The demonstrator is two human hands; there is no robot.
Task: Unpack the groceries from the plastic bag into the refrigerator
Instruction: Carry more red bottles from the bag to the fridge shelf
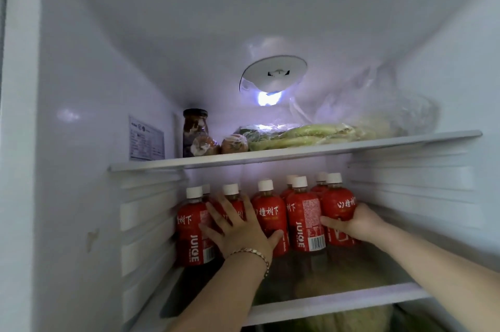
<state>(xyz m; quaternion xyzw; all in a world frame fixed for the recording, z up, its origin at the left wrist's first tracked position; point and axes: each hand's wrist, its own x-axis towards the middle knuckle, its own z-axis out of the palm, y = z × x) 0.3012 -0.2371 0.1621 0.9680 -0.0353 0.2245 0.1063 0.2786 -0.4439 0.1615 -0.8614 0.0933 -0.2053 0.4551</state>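
Standing caps-up — juice bottles (303,212); left hand (238,231) presses, right hand (357,223) grips.

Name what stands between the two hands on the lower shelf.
Two red juice bottles, upright and side by side, between the left hand and the right hand; more caps show behind them. Head view.
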